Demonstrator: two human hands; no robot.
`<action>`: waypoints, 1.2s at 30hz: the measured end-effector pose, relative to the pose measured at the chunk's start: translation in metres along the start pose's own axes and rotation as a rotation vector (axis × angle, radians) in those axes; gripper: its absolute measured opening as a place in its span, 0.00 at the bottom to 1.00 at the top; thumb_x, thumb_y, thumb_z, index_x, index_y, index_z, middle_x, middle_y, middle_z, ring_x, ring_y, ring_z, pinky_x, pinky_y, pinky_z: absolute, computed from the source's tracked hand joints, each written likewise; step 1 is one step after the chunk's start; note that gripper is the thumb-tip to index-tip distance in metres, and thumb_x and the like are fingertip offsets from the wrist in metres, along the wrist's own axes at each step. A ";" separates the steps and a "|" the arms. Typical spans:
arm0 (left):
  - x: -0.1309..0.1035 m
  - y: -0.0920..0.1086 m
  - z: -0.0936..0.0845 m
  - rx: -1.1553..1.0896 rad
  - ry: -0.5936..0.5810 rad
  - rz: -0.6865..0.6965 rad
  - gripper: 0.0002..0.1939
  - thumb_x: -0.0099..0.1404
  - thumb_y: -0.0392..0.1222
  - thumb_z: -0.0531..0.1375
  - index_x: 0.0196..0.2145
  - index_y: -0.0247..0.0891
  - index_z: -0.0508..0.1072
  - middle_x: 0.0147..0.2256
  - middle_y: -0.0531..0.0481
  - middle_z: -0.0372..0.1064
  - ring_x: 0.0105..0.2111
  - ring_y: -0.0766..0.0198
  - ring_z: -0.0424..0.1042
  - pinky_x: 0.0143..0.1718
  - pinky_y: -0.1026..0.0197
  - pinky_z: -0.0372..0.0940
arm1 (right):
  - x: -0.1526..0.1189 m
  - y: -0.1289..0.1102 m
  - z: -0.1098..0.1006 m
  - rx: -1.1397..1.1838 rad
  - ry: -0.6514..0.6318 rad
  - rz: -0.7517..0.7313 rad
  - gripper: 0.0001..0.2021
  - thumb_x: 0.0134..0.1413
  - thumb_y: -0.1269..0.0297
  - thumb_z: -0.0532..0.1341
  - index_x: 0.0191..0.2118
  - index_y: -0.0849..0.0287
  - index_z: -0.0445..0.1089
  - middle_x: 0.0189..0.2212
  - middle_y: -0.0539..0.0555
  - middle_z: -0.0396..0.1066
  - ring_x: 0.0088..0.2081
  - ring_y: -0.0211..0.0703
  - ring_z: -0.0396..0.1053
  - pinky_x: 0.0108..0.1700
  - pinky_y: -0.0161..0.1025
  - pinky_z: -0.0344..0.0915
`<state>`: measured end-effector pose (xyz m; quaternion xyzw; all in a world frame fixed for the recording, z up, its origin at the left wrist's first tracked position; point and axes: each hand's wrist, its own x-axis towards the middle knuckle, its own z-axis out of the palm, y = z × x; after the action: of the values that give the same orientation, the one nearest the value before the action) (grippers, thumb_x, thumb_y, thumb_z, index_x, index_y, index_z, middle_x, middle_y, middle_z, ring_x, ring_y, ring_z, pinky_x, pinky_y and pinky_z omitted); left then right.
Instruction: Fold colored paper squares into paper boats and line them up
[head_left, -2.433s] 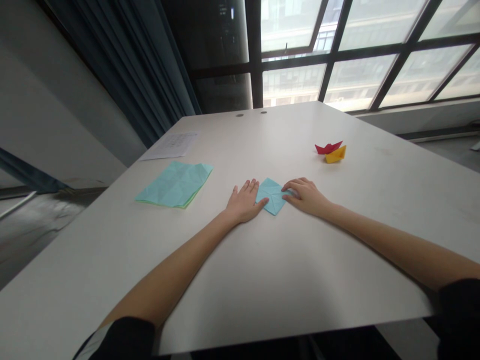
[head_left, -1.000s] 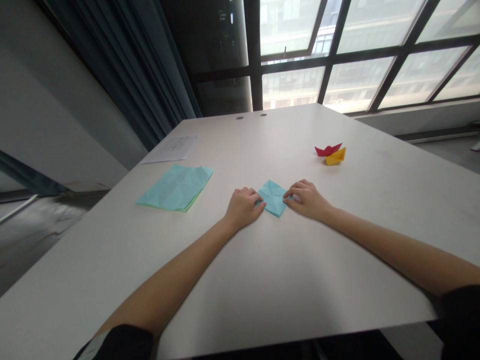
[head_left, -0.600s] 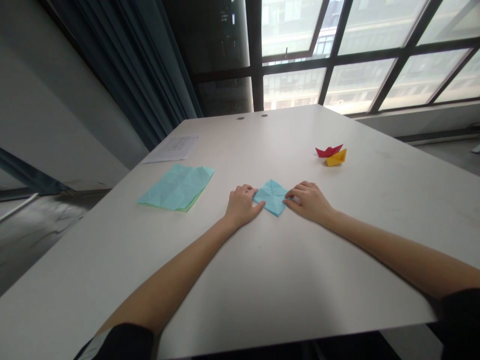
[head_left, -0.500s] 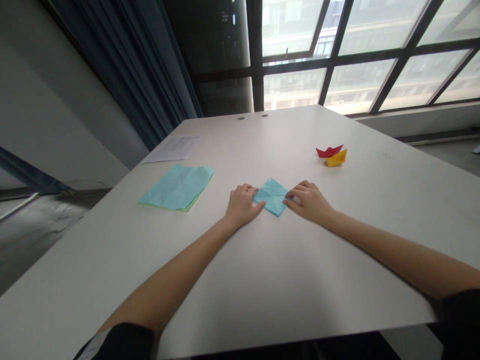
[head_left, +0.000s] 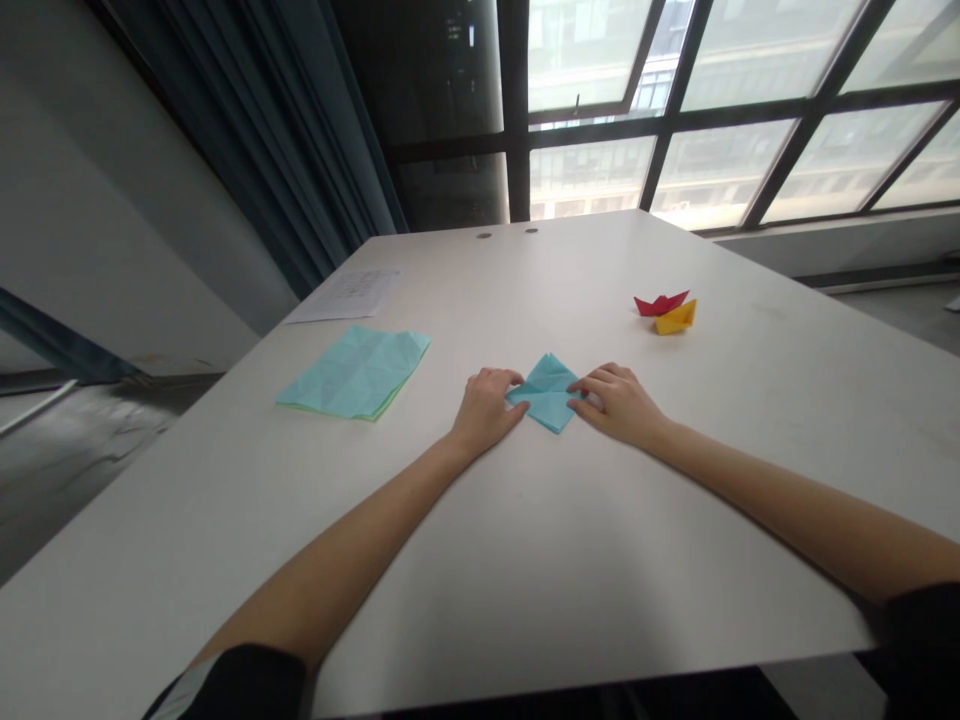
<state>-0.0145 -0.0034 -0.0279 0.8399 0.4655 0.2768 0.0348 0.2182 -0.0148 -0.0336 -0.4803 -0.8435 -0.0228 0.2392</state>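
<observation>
A small folded sheet of light blue origami paper [head_left: 550, 398] lies diamond-wise on the white table, its near corner toward me and its far half lifting along a crease. My left hand [head_left: 489, 405] grips its left corner between thumb and fingers. At the right corner, my right hand [head_left: 613, 400] pinches the paper with thumb and fingertips. Both side corners are partly hidden by the fingers.
On the left side of the white table [head_left: 480, 560] lies a stack of creased blue and green paper [head_left: 356, 372]. Behind it is a printed sheet [head_left: 349, 296]. A red paper boat [head_left: 660, 304] and a yellow paper boat [head_left: 677, 318] sit touching at the right.
The far half of the blue paper has risen from flat, bending along the crease between the side corners. Both hands stay at those corners, with fingers slightly shifted.
</observation>
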 end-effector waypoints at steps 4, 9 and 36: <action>0.000 0.001 0.000 0.001 -0.011 0.001 0.13 0.55 0.40 0.60 0.39 0.39 0.67 0.38 0.50 0.70 0.42 0.58 0.65 0.46 0.54 0.57 | 0.000 0.002 0.001 -0.002 -0.049 -0.022 0.17 0.56 0.58 0.54 0.50 0.57 0.68 0.35 0.57 0.71 0.42 0.48 0.63 0.45 0.44 0.55; 0.001 0.001 0.002 0.011 -0.051 -0.007 0.21 0.56 0.41 0.59 0.48 0.39 0.65 0.38 0.48 0.70 0.42 0.58 0.65 0.46 0.54 0.58 | -0.001 0.005 0.004 -0.016 -0.103 -0.026 0.18 0.57 0.59 0.52 0.52 0.56 0.66 0.36 0.58 0.69 0.41 0.48 0.62 0.45 0.45 0.55; 0.001 0.004 0.004 -0.013 -0.151 0.263 0.10 0.54 0.30 0.53 0.31 0.38 0.71 0.37 0.48 0.70 0.40 0.62 0.67 0.45 0.57 0.60 | 0.000 0.009 0.008 0.010 -0.118 -0.001 0.17 0.58 0.59 0.52 0.50 0.55 0.68 0.37 0.58 0.68 0.42 0.48 0.62 0.45 0.46 0.56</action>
<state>-0.0087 -0.0038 -0.0295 0.9119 0.3456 0.2180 0.0388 0.2230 -0.0080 -0.0421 -0.4793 -0.8565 0.0098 0.1914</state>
